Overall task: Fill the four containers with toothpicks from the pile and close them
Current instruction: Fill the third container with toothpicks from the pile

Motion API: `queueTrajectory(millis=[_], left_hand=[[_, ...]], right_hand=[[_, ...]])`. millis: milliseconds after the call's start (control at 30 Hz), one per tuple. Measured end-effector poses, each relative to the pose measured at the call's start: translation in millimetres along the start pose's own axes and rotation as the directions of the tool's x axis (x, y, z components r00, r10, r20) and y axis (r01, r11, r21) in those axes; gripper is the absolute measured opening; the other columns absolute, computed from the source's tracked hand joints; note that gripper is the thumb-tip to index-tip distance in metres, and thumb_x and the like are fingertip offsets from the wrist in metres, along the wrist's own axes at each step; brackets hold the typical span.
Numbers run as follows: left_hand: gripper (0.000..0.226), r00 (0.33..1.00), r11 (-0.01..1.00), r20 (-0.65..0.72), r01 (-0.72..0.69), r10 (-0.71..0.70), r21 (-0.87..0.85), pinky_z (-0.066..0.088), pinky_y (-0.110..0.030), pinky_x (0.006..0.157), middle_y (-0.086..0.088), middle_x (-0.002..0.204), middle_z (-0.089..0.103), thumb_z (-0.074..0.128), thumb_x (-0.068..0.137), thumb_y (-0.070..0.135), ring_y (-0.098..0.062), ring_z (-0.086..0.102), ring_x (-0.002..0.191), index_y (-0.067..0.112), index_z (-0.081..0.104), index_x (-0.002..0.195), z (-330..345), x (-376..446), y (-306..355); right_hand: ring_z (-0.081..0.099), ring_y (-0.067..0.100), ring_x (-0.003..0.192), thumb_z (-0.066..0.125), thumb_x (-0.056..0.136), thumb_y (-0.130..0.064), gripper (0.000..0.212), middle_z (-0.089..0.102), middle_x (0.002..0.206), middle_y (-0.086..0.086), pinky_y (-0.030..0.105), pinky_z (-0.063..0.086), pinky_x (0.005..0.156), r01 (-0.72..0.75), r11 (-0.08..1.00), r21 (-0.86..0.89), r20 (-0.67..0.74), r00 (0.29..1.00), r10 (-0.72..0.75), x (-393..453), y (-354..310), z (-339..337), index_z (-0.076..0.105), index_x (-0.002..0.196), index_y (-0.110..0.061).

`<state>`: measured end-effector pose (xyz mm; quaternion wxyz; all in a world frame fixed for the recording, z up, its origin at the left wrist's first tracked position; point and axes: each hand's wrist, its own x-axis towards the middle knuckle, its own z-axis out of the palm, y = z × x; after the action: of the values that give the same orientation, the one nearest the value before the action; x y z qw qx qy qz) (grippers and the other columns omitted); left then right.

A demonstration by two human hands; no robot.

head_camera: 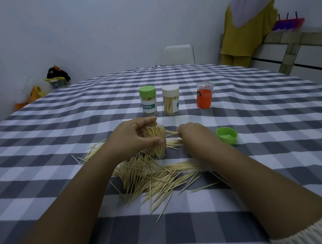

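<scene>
At the middle of the frame the left hand (136, 137) curls round an open clear container (157, 143) standing upright on the table (255, 153), thumb on the near side and fingers on the far side. Toothpicks stand packed in it, their tips fanning out above the rim. Just to its right, the right hand (192, 132) pinches a few toothpicks (171, 133) that point toward the container's mouth.

Below the hands, in the lower middle of the frame, the loose pile of toothpicks (156, 176) sprawls over the grey-and-white checked cloth, with strays spreading left behind the left wrist.

A green lid (227, 135) lies upturned to the right of the right hand, apart from it.

Higher up, past the hands, three closed containers stand in a row: one with a green cap (148, 100) and a label, a white-capped one (171, 100) just beside it, both showing toothpicks inside, and an orange one (205, 97) further right, set apart.

A white chair (178, 54) sits at the far edge of the table, and yellow cloth (244, 36) hangs at the upper right.
</scene>
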<state>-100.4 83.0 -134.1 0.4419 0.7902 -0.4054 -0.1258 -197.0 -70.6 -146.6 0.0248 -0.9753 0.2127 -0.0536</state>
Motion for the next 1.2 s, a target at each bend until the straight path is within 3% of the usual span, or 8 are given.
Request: queueTrajectory(millis=[133, 267, 400, 600, 767, 967, 1067, 1200], left_hand=[[0.075, 1.0, 1.0, -0.007, -0.02, 0.02, -0.015, 0.055, -0.022, 0.083, 0.016, 0.117, 0.062, 0.082, 0.066, 0.029, -0.001, 0.064, 0.098, 0.031, 0.051, 0.134, 6, 0, 1], [0.085, 0.999, 0.999, -0.015, -0.044, 0.044, 0.005, 0.054, -0.031, 0.091, 0.015, 0.123, 0.06, 0.08, 0.058, 0.043, -0.002, 0.061, 0.104, 0.032, 0.048, 0.137, 15, 0, 3], [0.099, 0.998, 0.998, -0.013, -0.061, 0.061, -0.025, 0.052, -0.035, 0.096, 0.013, 0.128, 0.057, 0.073, 0.049, 0.053, -0.004, 0.059, 0.11, 0.033, 0.042, 0.141, 19, -1, 5], [0.088, 0.997, 0.997, -0.018, -0.071, 0.071, -0.035, 0.051, -0.032, 0.097, 0.009, 0.132, 0.056, 0.081, 0.069, 0.028, -0.003, 0.059, 0.11, 0.031, 0.037, 0.144, 21, 0, 6], [0.09, 0.997, 0.996, -0.016, -0.082, 0.081, -0.034, 0.05, -0.025, 0.095, 0.008, 0.133, 0.055, 0.082, 0.068, 0.027, 0.0, 0.056, 0.11, 0.034, 0.035, 0.145, 21, 0, 6], [0.099, 0.998, 0.997, -0.005, -0.062, 0.062, -0.041, 0.046, -0.036, 0.103, 0.003, 0.135, 0.055, 0.082, 0.064, 0.032, -0.011, 0.051, 0.124, 0.028, 0.03, 0.148, 22, 2, 4], [0.108, 0.999, 0.997, -0.004, -0.051, 0.051, -0.051, 0.048, -0.039, 0.101, -0.003, 0.135, 0.055, 0.076, 0.051, 0.046, -0.015, 0.054, 0.121, 0.029, 0.03, 0.148, 21, 1, 4], [0.105, 0.999, 0.998, -0.003, -0.046, 0.046, -0.047, 0.047, -0.038, 0.102, -0.004, 0.137, 0.054, 0.079, 0.056, 0.04, -0.014, 0.054, 0.122, 0.029, 0.03, 0.148, 21, 1, 5]], right_hand=[[0.057, 0.022, 0.088, 0.048, 0.094, -0.011, 0.014, 0.062, 0.096, 0.007, 0.034, 0.047, 0.076, -0.07, 0.909, 0.41, -0.018, 0.996, 0.085, 6, 5, -6, 0.058, 0.102, -0.013], [0.062, 0.017, 0.081, 0.043, 0.099, -0.013, 0.016, 0.063, 0.081, 0.002, 0.032, 0.052, 0.078, -0.061, 0.394, 0.917, 0.002, 0.989, 0.148, 4, 4, -12, 0.059, 0.101, -0.009], [0.066, 0.022, 0.08, 0.041, 0.1, -0.011, 0.016, 0.066, 0.079, 0.005, 0.038, 0.054, 0.084, 0.042, 0.077, 0.996, -0.058, 0.972, 0.228, 5, -1, -20, 0.057, 0.097, -0.009], [0.069, 0.016, 0.081, 0.039, 0.101, -0.012, 0.021, 0.068, 0.08, 0.002, 0.033, 0.055, 0.083, 0.253, -0.094, 0.963, -0.213, 0.927, 0.31, 0, -10, -29, 0.055, 0.089, -0.018], [0.067, 0.019, 0.095, 0.041, 0.1, -0.015, 0.019, 0.07, 0.088, 0.001, 0.038, 0.052, 0.09, 0.215, -0.022, 0.976, -0.201, 0.94, 0.277, -1, -18, -16, 0.056, 0.092, -0.023], [0.064, 0.022, 0.099, 0.043, 0.1, -0.019, 0.021, 0.068, 0.102, 0.002, 0.04, 0.055, 0.082, 0.05, 0.151, 0.987, -0.073, 0.985, 0.155, -1, -20, -10, 0.057, 0.087, -0.026], [0.064, 0.018, 0.097, 0.041, 0.1, -0.02, 0.019, 0.067, 0.105, 0.001, 0.03, 0.054, 0.073, 0.06, 0.188, 0.98, -0.085, 0.988, 0.131, -4, -20, -14, 0.056, 0.091, -0.025], [0.061, 0.014, 0.099, 0.042, 0.1, -0.02, 0.015, 0.066, 0.108, 0.001, 0.021, 0.048, 0.071, 0.094, 0.301, 0.949, -0.141, 0.98, 0.137, -7, -17, -15, 0.057, 0.102, -0.021]])
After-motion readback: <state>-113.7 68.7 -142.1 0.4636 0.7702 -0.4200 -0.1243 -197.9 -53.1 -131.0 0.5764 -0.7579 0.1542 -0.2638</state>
